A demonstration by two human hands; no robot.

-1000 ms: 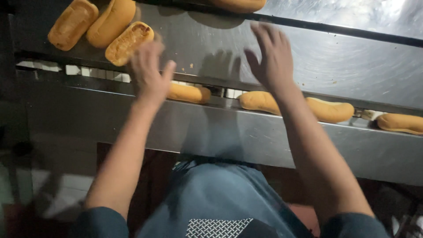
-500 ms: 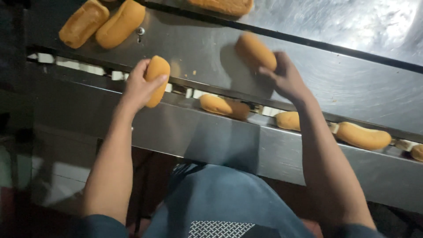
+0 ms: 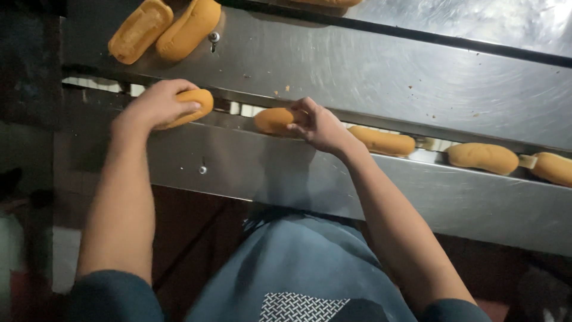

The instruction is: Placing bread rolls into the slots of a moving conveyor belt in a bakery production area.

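The left hand (image 3: 156, 106) is closed around one bread roll (image 3: 189, 102) and the right hand (image 3: 319, 125) grips another roll (image 3: 274, 120) at its 9 o'clock, both over the narrow channel (image 3: 417, 143); they look light, soft and easily squashed, best held around the middle.

A brushed steel surface (image 3: 369, 71) fills the upper half of the view, marked with circular scuffs and a few crumbs, and catches a bright glare at the top right corner. A dark strip (image 3: 417, 36) crosses it on a slant. Below runs a narrow channel (image 3: 429, 143), then a plain steel front panel (image 3: 465, 197) with 1 small screw (image 3: 203, 170). Under the panel the space is dim and reddish brown. The left edge is dark.
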